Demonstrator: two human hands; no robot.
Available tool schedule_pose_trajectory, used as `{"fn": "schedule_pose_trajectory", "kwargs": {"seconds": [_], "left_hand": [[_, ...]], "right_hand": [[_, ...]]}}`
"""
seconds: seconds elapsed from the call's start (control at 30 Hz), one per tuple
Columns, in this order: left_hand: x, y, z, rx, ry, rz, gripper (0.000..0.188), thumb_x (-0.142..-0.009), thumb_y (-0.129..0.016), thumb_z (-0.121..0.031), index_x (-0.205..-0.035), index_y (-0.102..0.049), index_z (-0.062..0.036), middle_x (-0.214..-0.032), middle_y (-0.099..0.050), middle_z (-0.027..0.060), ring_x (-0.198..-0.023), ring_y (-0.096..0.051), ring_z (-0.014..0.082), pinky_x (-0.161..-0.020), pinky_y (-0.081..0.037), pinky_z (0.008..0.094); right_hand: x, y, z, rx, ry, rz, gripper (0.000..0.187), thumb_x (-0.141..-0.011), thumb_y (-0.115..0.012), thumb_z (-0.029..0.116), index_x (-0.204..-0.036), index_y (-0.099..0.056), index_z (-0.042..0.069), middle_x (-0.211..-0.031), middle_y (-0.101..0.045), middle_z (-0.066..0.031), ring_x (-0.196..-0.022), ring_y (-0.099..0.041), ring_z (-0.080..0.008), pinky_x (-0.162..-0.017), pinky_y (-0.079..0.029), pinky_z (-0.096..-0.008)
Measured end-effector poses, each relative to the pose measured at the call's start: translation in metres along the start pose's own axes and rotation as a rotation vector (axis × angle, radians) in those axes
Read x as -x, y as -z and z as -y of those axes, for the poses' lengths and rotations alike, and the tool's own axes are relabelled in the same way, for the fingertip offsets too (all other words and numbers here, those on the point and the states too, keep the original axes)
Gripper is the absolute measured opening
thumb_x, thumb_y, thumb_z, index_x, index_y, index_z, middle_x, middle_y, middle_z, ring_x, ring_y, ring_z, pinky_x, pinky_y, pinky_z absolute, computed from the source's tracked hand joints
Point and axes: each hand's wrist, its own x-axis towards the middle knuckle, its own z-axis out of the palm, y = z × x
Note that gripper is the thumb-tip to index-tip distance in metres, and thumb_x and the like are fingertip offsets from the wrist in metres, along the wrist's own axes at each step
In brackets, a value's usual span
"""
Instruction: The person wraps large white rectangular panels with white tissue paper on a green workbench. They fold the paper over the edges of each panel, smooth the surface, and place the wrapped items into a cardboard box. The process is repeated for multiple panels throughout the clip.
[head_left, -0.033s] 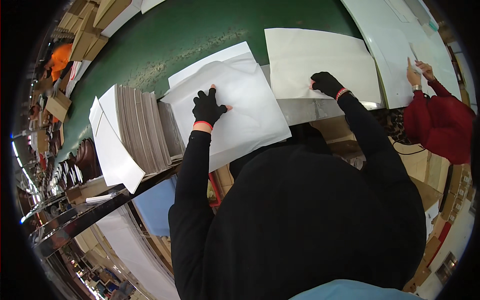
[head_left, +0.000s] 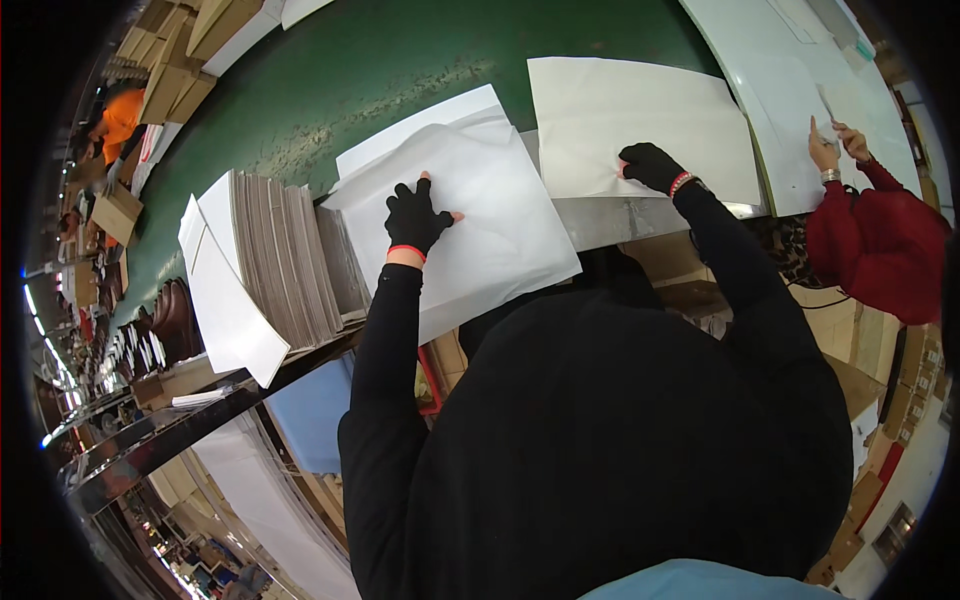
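1. At the far left, well apart from me, a worker in orange (head_left: 122,115) is beside some brown cartons (head_left: 185,75).
2. Nearer, a thick grey stack (head_left: 285,255) rests at the edge of the green worktop (head_left: 420,50), with white boards (head_left: 225,300) leaning against its left side.
3. Just right of that stack lie the white sheets (head_left: 505,190), overlapping; the upper one is slightly rumpled, and its lower edge reaches past the worktop toward me.
4. My left hand (head_left: 415,217), in a black glove with bare fingertips, is open and pressed down on the upper sheet, fingers spread.
5. Next comes the cream sheet (head_left: 640,110), lying near the white ones and partly over a metal strip (head_left: 620,222).
6. My right hand (head_left: 652,168), gloved too, rests on its lower part with fingers curled; I cannot tell whether they grip it.
7. At the far right, a co-worker in red (head_left: 870,250) holds both hands above a pale surface (head_left: 790,170).
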Motion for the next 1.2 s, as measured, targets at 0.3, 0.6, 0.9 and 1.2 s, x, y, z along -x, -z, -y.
{"fn": "schedule_pose_trajectory", "kwargs": {"seconds": [0.3, 0.6, 0.9, 1.2], "left_hand": [[0.023, -0.029, -0.002, 0.282, -0.076, -0.257, 0.068, -0.069, -0.079, -0.034, -0.129, -0.052, -0.0148, -0.117, -0.050, 0.0100, -0.108, -0.052, 0.0297, -0.079, -0.051, 0.0430], [0.015, -0.037, 0.006, 0.385, -0.044, -0.243, 0.073, -0.068, -0.080, -0.035, -0.132, -0.050, -0.0163, -0.122, -0.049, 0.0138, -0.111, -0.050, 0.0342, -0.084, -0.049, 0.0455], [0.017, -0.039, 0.003, 0.360, -0.052, -0.265, 0.074, -0.069, -0.080, -0.035, -0.133, -0.049, -0.0168, -0.124, -0.046, 0.0118, -0.112, -0.049, 0.0344, -0.083, -0.050, 0.0458], [0.022, -0.037, 0.001, 0.358, -0.034, -0.261, 0.072, -0.069, -0.079, -0.033, -0.133, -0.050, -0.0164, -0.123, -0.046, 0.0112, -0.110, -0.049, 0.0342, -0.082, -0.051, 0.0456]], "right_hand": [[-0.004, 0.022, -0.010, -0.294, -0.002, -0.227, 0.020, -0.085, -0.061, 0.022, -0.093, -0.060, 0.004, -0.088, -0.062, -0.0132, -0.084, -0.060, -0.0298, -0.077, -0.046, -0.0380], [0.025, 0.031, -0.016, 0.098, -0.113, -0.741, 0.017, -0.083, -0.051, 0.002, -0.097, -0.060, 0.008, -0.086, -0.059, -0.0098, -0.079, -0.061, -0.0251, -0.067, -0.048, -0.0340], [0.053, -0.016, 0.005, -0.007, 0.002, -0.562, 0.029, -0.074, -0.072, 0.018, -0.097, -0.059, 0.007, -0.094, -0.054, -0.0126, -0.090, -0.057, -0.0318, -0.078, -0.046, -0.0400], [0.042, -0.019, -0.033, -0.151, -0.143, -0.504, 0.046, -0.062, -0.084, 0.023, -0.099, -0.061, 0.006, -0.095, -0.060, -0.0097, -0.092, -0.061, -0.0304, -0.078, -0.048, -0.0391]]}}
